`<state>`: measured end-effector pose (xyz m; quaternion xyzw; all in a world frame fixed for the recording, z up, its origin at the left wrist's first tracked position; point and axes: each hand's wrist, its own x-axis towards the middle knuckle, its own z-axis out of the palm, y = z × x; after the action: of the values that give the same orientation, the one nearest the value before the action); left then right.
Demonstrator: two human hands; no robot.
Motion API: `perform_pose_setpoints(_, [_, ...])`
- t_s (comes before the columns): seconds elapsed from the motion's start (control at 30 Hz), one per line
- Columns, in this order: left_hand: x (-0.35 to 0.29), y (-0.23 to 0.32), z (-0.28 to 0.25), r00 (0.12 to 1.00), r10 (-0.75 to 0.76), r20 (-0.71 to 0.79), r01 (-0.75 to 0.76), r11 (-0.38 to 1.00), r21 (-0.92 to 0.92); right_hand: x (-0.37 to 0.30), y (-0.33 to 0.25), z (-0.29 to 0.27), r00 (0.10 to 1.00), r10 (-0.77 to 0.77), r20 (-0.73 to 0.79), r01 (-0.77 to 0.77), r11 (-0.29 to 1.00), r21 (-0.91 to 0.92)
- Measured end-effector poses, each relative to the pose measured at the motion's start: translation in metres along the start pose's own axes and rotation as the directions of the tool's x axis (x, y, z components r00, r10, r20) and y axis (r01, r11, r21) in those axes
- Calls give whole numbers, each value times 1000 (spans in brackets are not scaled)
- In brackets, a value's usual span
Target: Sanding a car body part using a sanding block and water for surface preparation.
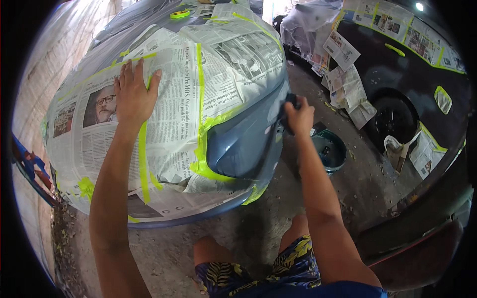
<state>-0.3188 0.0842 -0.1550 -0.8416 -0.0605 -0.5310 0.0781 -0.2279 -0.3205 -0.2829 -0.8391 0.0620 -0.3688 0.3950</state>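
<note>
My left hand (pixel 133 97) lies flat, fingers spread, on newspaper (pixel 171 107) taped over the car's body. Bright yellow-green masking tape (pixel 199 94) runs along the sheet edges and borders a bare blue-grey body panel (pixel 238 149) at the car's corner. Against the far right edge of that panel, my right hand (pixel 301 117) grips a small black block (pixel 290 105), which looks like a sanding block. My fingers and the car's curve partly hide it, and its face against the panel cannot be seen.
A dark bucket (pixel 330 151) stands on the floor right of the car. Beyond it is a black car (pixel 372 47), partly papered, with a dark wheel (pixel 396 116). A tape roll (pixel 180 14) lies atop the papered car. Pale sheeting (pixel 35 114) hangs at left.
</note>
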Motion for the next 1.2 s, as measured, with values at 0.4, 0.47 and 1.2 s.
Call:
perform_pose_setpoints(0.4, [0, -4, 0, 999, -16, -41, 16, 1000, 1, 19, 15, 5, 999, 44, 19, -43, 997, -63])
perform_pose_setpoints(0.47, [-2, -4, -1, 999, -17, -44, 17, 1000, -1, 20, 22, 5, 996, -89, 12, 88, 994, 60])
perform_pose_setpoints(1.2, [-5, -7, 5, 998, -1, -70, 1, 1000, 3, -27, -24, 11, 997, 40, -58, -45, 995, -88])
